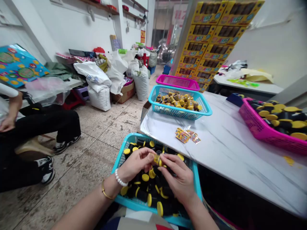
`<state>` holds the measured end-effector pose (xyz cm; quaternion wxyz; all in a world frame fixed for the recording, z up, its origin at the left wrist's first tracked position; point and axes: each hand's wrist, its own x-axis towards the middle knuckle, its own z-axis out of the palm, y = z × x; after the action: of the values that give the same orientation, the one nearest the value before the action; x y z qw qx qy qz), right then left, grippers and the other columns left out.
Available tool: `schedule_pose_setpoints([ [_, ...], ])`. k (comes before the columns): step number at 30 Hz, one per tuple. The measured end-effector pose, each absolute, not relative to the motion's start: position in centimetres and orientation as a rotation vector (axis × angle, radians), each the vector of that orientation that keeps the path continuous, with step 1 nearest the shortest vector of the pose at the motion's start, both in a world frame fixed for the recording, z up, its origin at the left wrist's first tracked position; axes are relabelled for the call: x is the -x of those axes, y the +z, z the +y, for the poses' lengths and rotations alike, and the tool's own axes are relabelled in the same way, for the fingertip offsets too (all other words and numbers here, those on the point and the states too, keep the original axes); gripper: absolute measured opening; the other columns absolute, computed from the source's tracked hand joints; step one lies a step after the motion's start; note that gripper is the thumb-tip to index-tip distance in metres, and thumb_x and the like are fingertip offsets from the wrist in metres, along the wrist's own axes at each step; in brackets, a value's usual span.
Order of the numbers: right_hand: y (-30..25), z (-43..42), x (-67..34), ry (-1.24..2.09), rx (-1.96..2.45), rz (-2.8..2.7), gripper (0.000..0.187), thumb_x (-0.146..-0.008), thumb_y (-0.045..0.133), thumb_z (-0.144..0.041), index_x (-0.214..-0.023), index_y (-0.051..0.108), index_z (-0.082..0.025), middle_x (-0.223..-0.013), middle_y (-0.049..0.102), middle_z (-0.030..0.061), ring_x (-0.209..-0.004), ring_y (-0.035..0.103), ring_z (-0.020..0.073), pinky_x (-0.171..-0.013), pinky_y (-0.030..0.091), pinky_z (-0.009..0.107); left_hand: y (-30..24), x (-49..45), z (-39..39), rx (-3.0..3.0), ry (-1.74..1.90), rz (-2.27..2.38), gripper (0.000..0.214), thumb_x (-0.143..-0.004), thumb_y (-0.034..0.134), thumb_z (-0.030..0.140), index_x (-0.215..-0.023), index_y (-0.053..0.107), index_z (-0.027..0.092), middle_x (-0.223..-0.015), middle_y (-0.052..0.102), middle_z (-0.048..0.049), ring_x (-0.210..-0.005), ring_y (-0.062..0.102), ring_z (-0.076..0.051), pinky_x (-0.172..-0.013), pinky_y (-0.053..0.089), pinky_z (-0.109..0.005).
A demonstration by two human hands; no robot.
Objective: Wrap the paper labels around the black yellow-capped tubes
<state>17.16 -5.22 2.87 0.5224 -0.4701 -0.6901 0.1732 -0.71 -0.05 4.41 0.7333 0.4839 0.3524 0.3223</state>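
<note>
Between the fingertips of both hands is a small canister with a yellow label [157, 160]. My left hand [137, 163], with a pearl bracelet and a gold bangle at its wrist, pinches the canister from the left. From the right, my right hand [179, 177] grips it with thumb and fingers. Below them is a blue plastic basket [197, 183] full of black canisters with yellow lids [145, 177]. A few printed label sheets [182, 135] lie on the white marbled table [223, 140] beyond my right hand.
On the table, another blue basket [179, 112] holds labelled canisters; a pink basket [259, 129] at right holds black ones. Behind are an empty-looking pink basket [177, 82] and stacked yellow boxes [202, 48]. A seated person [48, 127] is at left, near white sacks [98, 92].
</note>
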Motion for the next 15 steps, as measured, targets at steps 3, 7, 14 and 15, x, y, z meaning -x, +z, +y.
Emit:
schedule_pose_setpoints([
  [3, 2.6, -4.9, -16.6, 0.641, 1.195, -1.491, 0.034, -0.08, 0.071, -0.018, -0.113, 0.071, -0.028, -0.093, 0.068, 0.0043, -0.082, 0.066, 0.0174, -0.071, 0.056, 0.028, 4.4, 0.5, -0.1, -1.197, 0.791, 0.8, 0.035, -0.081, 0.071, 0.04, -0.1, 0.061, 0.013, -0.069, 0.056, 0.0025, -0.056, 0.048, -0.007, -0.052, 0.038, -0.018],
  [7, 2.4, -4.4, -16.7, 0.992, 1.205, -1.277, 0.027, -0.078, 0.074, -0.025, -0.105, 0.074, -0.028, -0.088, 0.065, 0.0027, -0.079, 0.064, 0.0155, -0.068, 0.055, 0.026, 3.9, 0.2, 0.3, -1.199, 0.749, 0.775, 0.035, -0.081, 0.07, 0.043, -0.096, 0.059, 0.013, -0.067, 0.057, 0.0024, -0.053, 0.048, -0.007, -0.049, 0.038, -0.018],
  [14, 1.6, -4.2, -17.8, 1.391, 0.947, -1.01, 0.008, -0.074, 0.077, -0.027, -0.08, 0.074, -0.023, -0.089, 0.058, 0.0008, -0.064, 0.063, 0.0134, -0.052, 0.058, 0.027, 2.5, -0.1, 0.0, -0.892, 0.609, 0.602, 0.047, -0.08, 0.066, 0.055, -0.101, 0.054, 0.015, -0.065, 0.064, -0.0021, -0.041, 0.051, -0.007, -0.036, 0.034, -0.014],
  [15, 1.5, -4.2, -17.8, 1.384, 0.938, -0.973, 0.009, -0.073, 0.078, -0.027, -0.077, 0.072, -0.022, -0.087, 0.057, 0.0006, -0.064, 0.063, 0.0135, -0.05, 0.058, 0.026, 2.4, -0.2, -0.2, -0.858, 0.595, 0.576, 0.048, -0.078, 0.068, 0.055, -0.101, 0.054, 0.015, -0.065, 0.065, -0.0023, -0.041, 0.051, -0.007, -0.035, 0.035, -0.014],
])
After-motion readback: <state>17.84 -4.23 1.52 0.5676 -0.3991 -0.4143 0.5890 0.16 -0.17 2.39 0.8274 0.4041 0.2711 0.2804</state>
